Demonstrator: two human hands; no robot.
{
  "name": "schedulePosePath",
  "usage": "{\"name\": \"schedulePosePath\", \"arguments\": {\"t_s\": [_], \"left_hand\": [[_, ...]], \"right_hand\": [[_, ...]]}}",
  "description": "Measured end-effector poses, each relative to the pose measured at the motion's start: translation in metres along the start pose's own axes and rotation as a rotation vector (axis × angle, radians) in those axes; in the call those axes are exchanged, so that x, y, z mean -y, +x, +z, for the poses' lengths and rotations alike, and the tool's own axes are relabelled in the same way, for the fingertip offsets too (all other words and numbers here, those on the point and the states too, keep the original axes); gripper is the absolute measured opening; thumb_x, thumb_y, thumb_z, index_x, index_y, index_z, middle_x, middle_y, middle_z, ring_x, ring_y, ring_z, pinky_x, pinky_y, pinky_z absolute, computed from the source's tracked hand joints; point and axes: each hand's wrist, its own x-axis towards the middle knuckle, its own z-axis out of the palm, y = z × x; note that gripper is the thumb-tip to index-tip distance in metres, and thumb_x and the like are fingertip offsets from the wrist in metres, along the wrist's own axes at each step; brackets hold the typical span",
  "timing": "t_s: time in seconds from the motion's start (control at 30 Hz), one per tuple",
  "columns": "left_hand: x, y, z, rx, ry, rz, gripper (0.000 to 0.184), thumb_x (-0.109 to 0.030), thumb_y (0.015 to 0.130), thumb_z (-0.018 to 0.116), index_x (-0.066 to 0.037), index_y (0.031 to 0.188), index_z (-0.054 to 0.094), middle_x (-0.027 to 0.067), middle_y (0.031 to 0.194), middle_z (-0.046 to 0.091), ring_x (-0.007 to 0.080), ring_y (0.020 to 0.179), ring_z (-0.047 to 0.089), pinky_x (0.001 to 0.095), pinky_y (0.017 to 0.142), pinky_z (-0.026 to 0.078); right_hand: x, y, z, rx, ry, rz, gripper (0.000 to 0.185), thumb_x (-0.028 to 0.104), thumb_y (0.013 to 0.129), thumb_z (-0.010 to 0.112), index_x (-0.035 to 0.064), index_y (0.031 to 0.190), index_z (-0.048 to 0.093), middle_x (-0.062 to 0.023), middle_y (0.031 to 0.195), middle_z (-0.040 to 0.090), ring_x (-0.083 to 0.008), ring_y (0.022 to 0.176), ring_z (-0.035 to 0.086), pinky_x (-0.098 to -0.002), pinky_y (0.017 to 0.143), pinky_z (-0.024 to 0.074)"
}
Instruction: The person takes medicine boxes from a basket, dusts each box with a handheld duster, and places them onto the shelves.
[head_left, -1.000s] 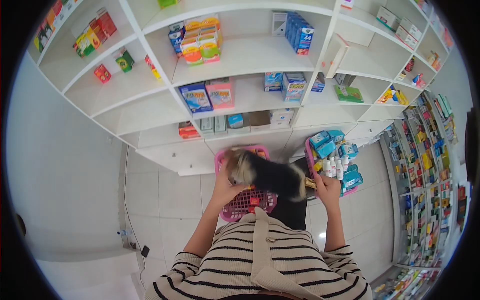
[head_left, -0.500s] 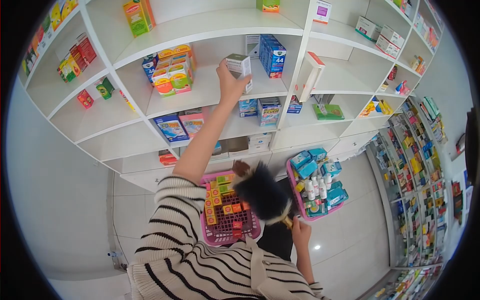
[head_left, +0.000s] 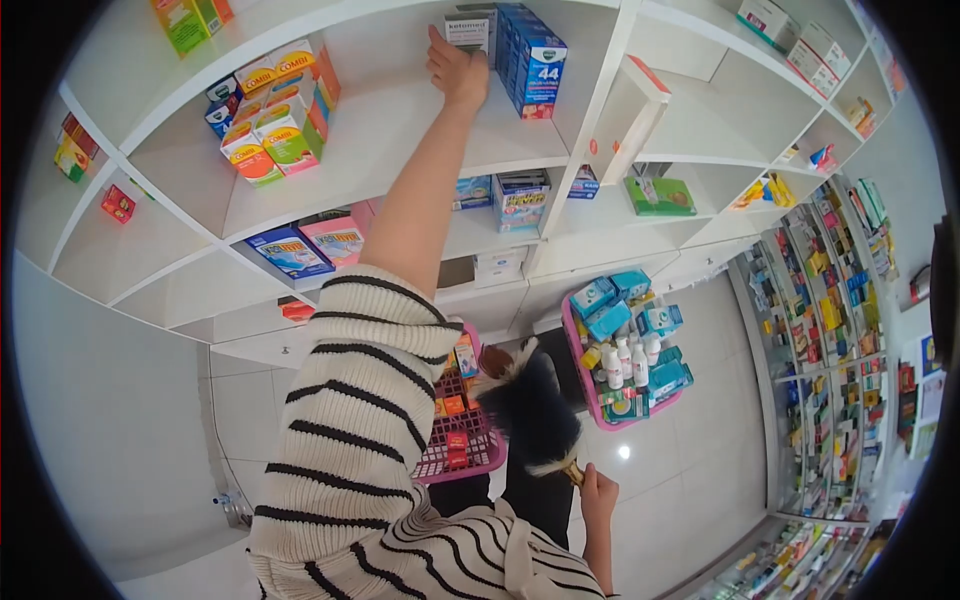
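My left hand [head_left: 458,76] reaches deep into a shelf compartment, its fingers at the lower front of a white and grey Ketomed box [head_left: 467,34]. That box stands at the back, beside a row of blue "44" boxes [head_left: 532,62]. A group of Combi boxes [head_left: 275,118] sits on the left of this same shelf. Low on the right, my right hand [head_left: 598,492] is closed round the handle of a feather duster [head_left: 535,410] with dark and whitish feathers. The duster hangs in front of my legs and partly covers the pink basket behind it.
On the floor, a pink basket [head_left: 490,455] holds small orange and red boxes. Another pink basket [head_left: 590,395] is filled with blue boxes and white bottles. Upright shelf dividers [head_left: 592,110] flank the compartment. Stocked display shelves [head_left: 815,330] stand at the right.
My left hand has carried the Ketomed box upward and back to the rear of the shelf. My view has moved closer to the shelves; the duster stays in my right hand.
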Motion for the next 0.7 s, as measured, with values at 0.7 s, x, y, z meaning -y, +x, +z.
{"name": "schedulePosePath", "arguments": {"t_s": [0.7], "left_hand": [[0.063,-0.282,-0.269,0.428,-0.204,-0.048,0.019,-0.012,0.097,0.051,0.002,0.102,0.063,0.0055,0.083,0.064,0.0134,0.08,0.06,0.0278,0.074,0.047]], "right_hand": [[0.01,0.018,0.013,0.242,0.107,0.118,0.039,0.034,0.1,0.047,0.0008,0.099,0.066,0.0015,0.059,0.049,-0.0055,0.053,0.046,-0.0241,0.048,0.0335]]}}
